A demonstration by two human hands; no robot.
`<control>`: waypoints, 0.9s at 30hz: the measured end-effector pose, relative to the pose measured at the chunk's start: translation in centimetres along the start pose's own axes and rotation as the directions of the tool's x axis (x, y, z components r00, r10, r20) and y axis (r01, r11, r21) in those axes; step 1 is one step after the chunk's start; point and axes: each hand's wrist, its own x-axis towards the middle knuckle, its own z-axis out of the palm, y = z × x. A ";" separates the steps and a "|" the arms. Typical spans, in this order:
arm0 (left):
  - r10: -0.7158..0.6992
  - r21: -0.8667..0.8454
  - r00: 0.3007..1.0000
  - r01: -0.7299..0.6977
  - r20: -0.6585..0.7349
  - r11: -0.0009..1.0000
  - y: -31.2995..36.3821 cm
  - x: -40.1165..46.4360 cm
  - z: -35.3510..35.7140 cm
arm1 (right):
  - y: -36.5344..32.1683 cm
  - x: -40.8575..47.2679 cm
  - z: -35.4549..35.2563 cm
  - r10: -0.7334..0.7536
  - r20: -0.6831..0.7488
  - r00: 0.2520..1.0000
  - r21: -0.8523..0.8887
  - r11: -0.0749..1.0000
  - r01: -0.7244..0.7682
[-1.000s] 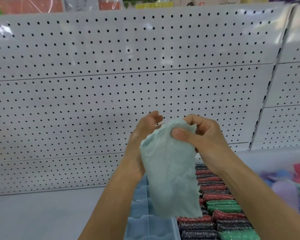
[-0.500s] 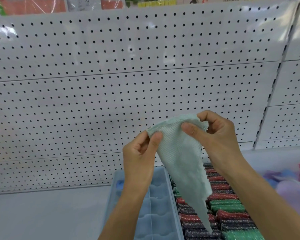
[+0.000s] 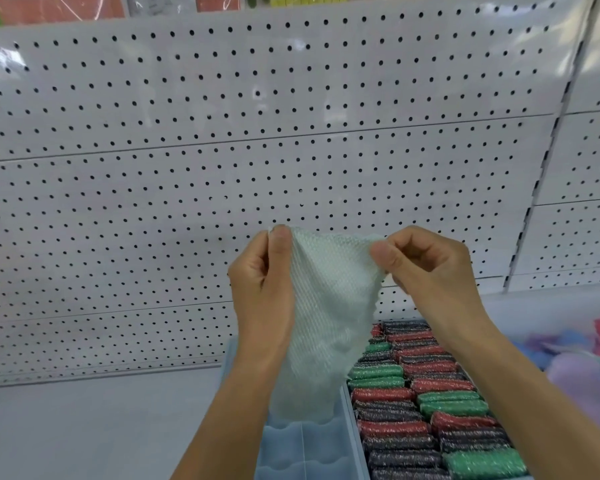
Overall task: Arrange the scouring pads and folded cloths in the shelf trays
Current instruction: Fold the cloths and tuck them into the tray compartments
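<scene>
Both hands pinch the pale green waffle-textured cloth (image 3: 326, 306) by its top corners, left hand (image 3: 262, 282) and right hand (image 3: 430, 268); it hangs lengthwise below the fingers (unfolded), over the empty light blue divided tray (image 3: 305, 448).

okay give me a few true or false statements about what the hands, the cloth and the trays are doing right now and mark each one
1. Both hands hold the pale green cloth by its top edge, left hand on one corner and right hand on the other. True.
2. The cloth is folded and lying in a tray. False: it hangs open in the air in front of the pegboard.
3. The tray on the right is packed with red, green and dark scouring pads. True.
4. The blue divided tray below the cloth is full of cloths. False: its visible compartments look empty.
5. Items hang on the pegboard behind the hands. False: only bare holes show there.
</scene>
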 end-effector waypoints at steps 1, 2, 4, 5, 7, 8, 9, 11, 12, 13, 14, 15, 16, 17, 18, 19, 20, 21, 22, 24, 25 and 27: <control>0.045 0.016 0.999 -0.045 -0.012 0.999 -0.1 0.0 0.2 | 0.1 0.2 0.1 0.004 0.018 1.000 -0.028 1.000 -0.003; 0.084 0.036 0.996 -0.083 -0.011 0.996 0.0 0.0 0.4 | 0.1 0.3 0.2 0.021 0.053 0.998 -0.051 0.999 -0.018; 0.136 0.067 0.990 -0.138 0.039 0.988 -0.2 0.2 0.8 | 0.0 1.0 0.2 0.072 0.164 0.984 -0.111 0.992 -0.055; 0.162 0.082 0.984 -0.168 0.076 0.982 -0.2 0.3 0.9 | -0.2 1.5 0.2 0.077 0.224 0.972 -0.185 0.982 -0.035; 0.215 0.104 0.965 -0.232 0.152 0.967 -0.4 0.7 0.9 | -0.8 2.7 0.2 0.061 0.334 0.941 -0.383 0.921 0.076; 0.240 0.115 0.953 -0.263 0.184 0.958 -0.5 0.8 0.9 | -1.4 3.1 0.4 0.064 0.390 0.918 -0.455 0.881 0.132; 0.259 0.120 0.943 -0.288 0.208 0.950 -0.5 0.9 1.0 | -1.8 3.6 0.6 0.078 0.442 0.894 -0.487 0.857 0.167; 0.269 0.115 0.935 -0.301 0.231 0.947 -0.5 1.1 0.9 | -2.6 4.3 1.1 0.096 0.519 0.849 -0.433 0.886 0.165; 0.256 0.095 0.936 -0.285 0.244 0.954 -0.4 1.1 0.8 | -2.9 4.6 1.3 0.094 0.542 0.835 -0.392 0.907 0.152; 0.218 0.054 0.940 -0.240 0.263 0.969 -0.4 1.3 0.6 | -3.2 4.8 1.3 0.094 0.555 0.826 -0.377 0.914 0.150; 0.163 0.009 0.943 -0.173 0.290 0.985 -0.4 1.4 0.3 | -3.6 5.1 1.4 0.090 0.558 0.825 -0.385 0.909 0.161; 0.091 -0.025 0.943 -0.087 0.319 0.996 -0.5 1.6 -0.1 | -4.0 5.4 1.3 0.081 0.560 0.825 -0.390 0.904 0.176; -0.014 -0.028 0.935 0.026 0.354 0.999 -0.6 1.6 -0.6 | -4.4 5.8 1.2 0.075 0.559 0.826 -0.396 0.899 0.186; -0.139 0.020 0.909 0.142 0.394 0.990 -0.8 1.6 -1.2 | -4.8 6.1 1.0 0.072 0.559 0.826 -0.400 0.896 0.192; -0.265 0.114 0.861 0.240 0.434 0.964 -1.1 1.4 -1.7 | -5.3 6.5 0.8 0.069 0.562 0.824 -0.400 0.895 0.198; -0.367 0.215 0.798 0.299 0.478 0.930 -1.7 1.0 -2.3 | -5.7 6.8 0.7 0.065 0.561 0.825 -0.401 0.894 0.202; -0.437 0.282 0.731 0.336 0.524 0.899 -2.3 0.7 -2.9 | -6.0 7.1 0.5 0.060 0.560 0.826 -0.403 0.891 0.209; -0.469 0.313 0.679 0.349 0.565 0.883 -3.0 0.2 -3.3 | -6.3 7.3 0.3 0.057 0.555 0.830 -0.408 0.888 0.212; -0.477 0.308 0.639 0.364 0.603 0.879 -3.4 -0.4 -3.6 | -6.6 7.4 0.1 0.059 0.546 0.836 -0.419 0.883 0.212; -0.480 0.277 0.599 0.403 0.641 0.873 -3.9 -1.2 -4.4 | -7.1 7.5 -0.4 0.068 0.504 0.861 -0.445 0.875 0.192; -0.498 0.279 0.590 0.425 0.636 0.861 -4.2 -1.5 -4.8 | -7.3 7.5 -0.7 0.073 0.473 0.878 -0.453 0.875 0.171; -0.521 0.286 0.625 0.442 0.582 0.850 -5.1 -2.0 -5.8 | -7.3 7.4 -1.7 0.084 0.393 0.916 -0.450 0.886 0.112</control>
